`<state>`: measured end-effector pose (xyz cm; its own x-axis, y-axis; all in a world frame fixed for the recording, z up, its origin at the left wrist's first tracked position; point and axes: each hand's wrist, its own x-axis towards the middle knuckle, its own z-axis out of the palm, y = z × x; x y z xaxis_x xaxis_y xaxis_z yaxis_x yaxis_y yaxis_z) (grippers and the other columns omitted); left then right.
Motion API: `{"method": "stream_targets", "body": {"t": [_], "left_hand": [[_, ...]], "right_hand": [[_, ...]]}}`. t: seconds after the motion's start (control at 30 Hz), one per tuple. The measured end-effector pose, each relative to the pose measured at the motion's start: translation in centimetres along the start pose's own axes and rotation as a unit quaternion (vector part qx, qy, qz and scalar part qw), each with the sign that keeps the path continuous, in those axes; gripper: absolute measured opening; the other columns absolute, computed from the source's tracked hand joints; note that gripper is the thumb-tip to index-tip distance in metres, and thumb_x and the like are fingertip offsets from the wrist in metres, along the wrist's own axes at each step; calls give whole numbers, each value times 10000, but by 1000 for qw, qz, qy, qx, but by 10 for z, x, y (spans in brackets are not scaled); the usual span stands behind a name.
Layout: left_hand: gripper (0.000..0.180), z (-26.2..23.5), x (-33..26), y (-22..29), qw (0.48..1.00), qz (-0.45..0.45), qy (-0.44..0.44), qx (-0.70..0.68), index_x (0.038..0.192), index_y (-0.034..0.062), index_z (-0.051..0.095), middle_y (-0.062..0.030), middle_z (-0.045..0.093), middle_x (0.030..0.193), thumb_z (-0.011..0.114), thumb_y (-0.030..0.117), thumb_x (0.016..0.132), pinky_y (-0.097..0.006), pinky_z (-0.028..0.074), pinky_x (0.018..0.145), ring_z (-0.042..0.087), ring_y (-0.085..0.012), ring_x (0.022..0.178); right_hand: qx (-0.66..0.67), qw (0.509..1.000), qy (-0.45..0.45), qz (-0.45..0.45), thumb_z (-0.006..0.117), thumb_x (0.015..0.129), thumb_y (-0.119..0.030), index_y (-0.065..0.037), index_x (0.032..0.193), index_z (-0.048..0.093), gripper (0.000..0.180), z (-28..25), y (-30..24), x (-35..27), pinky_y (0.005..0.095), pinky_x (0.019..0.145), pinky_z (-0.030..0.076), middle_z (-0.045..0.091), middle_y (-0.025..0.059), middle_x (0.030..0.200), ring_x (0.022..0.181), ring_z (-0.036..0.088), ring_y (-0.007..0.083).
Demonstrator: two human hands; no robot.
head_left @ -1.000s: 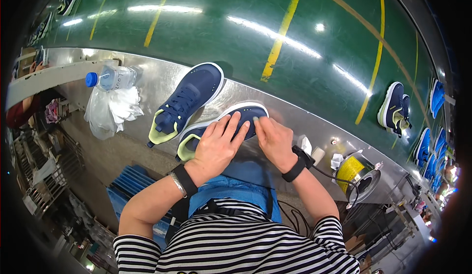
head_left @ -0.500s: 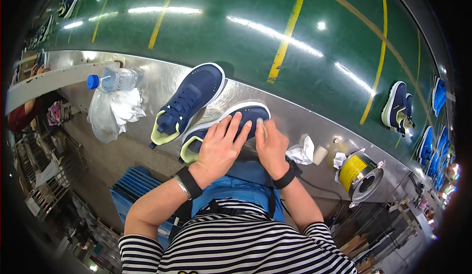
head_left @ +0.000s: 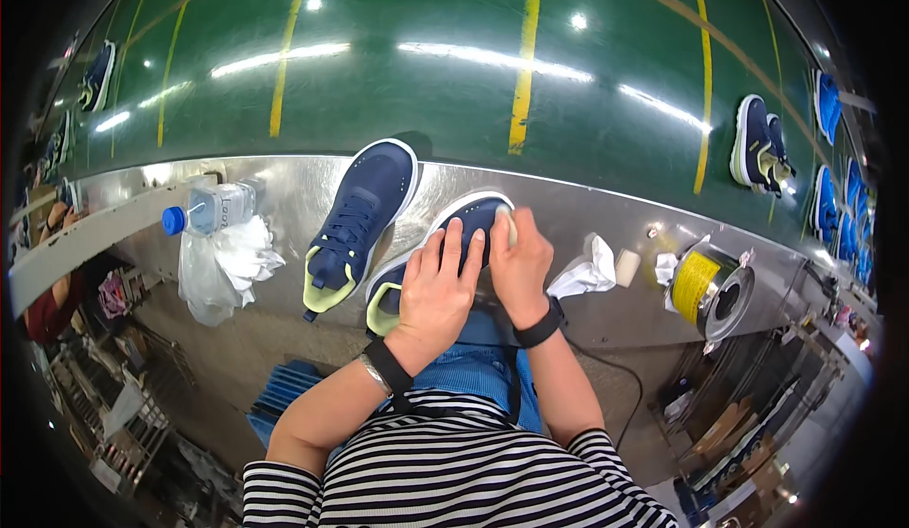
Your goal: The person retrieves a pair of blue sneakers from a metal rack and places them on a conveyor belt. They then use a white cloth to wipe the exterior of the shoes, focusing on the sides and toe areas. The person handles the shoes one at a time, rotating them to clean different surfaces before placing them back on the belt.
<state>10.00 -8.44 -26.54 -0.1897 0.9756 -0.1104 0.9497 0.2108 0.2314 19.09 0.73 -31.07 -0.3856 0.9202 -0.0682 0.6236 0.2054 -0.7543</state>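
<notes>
A navy sneaker point(head_left: 478, 206) with a white sole and lime lining lies on the metal ledge in front of me. My left hand point(head_left: 436, 291) rests over its upper, fingers stretched out and slightly spread, pressing it down. At the toe, my right hand point(head_left: 521, 268) pinches a small pale block point(head_left: 512, 229), like an eraser, against the sole's edge; the block is blurred and partly covered by fingers. Just left of this shoe, touching or nearly so, lies a matching navy sneaker point(head_left: 365, 196), laced, toe pointing away from me.
Beyond the metal ledge runs a green conveyor belt point(head_left: 407, 102) with yellow lines, carrying navy shoes point(head_left: 753, 144) and blue shoes point(head_left: 826, 107) at right. A bottle point(head_left: 216, 212) and plastic bag point(head_left: 204, 286) sit left; crumpled paper point(head_left: 594, 268), a pale block point(head_left: 627, 268) and a yellow-labelled tin point(head_left: 695, 284) sit right.
My view has turned a little, shifting the whole scene. My right hand stays at the toe, its pale block now nearer the outer edge. The left hand keeps its place on the sneaker.
</notes>
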Motion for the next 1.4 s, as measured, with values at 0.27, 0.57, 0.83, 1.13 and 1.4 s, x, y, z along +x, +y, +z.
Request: {"method": "stream_targets", "body": {"t": [0.27, 0.57, 0.83, 1.13, 1.4], "left_hand": [[854, -37, 4, -16, 982, 84, -163, -41, 1417, 46, 392, -276, 306, 1455, 783, 213, 676, -449, 455, 929, 479, -413, 1184], [995, -38, 3, -14, 970, 43, -227, -77, 1441, -52, 295, -416, 189, 1437, 784, 395, 697, -475, 512, 830, 550, -433, 944], [954, -19, -5, -11, 977, 39, -169, -124, 1418, -100, 283, -384, 164, 1460, 764, 330, 715, -522, 274, 1110, 167, -535, 1371], [895, -9, -7, -18, 973, 40, -140, -181, 1372, -160, 302, -391, 147, 1466, 740, 270, 720, -516, 238, 1138, 164, -540, 1377], [848, -10, -4, -21, 969, 47, -118, -213, 1334, -171, 362, -412, 214, 1439, 742, 221, 685, -529, 268, 1120, 224, -562, 1351]], "right_hand": [[337, 915, 11, 219, 497, 1008, -189, -36, 966, 555, 168, -20, 6, -28, 239, 514, 436, 582, 36, 666, 564, 525, 72], [221, 966, 31, 128, 474, 1016, -168, -43, 1202, 606, 260, -12, 2, -41, 230, 604, 401, 576, 11, 950, 753, 507, 64], [112, 993, -6, 28, 614, 883, -109, -18, 907, 563, 107, 2, -9, -16, 428, 668, 469, 577, 162, 817, 754, 584, 355], [20, 993, -15, -112, 637, 854, -102, -52, 811, 534, 122, 11, -9, 12, 422, 544, 464, 544, 126, 712, 632, 583, 343], [12, 982, -75, -174, 642, 853, -90, -59, 769, 528, 145, 8, -5, 30, 397, 523, 460, 528, 101, 694, 593, 574, 308]]}}
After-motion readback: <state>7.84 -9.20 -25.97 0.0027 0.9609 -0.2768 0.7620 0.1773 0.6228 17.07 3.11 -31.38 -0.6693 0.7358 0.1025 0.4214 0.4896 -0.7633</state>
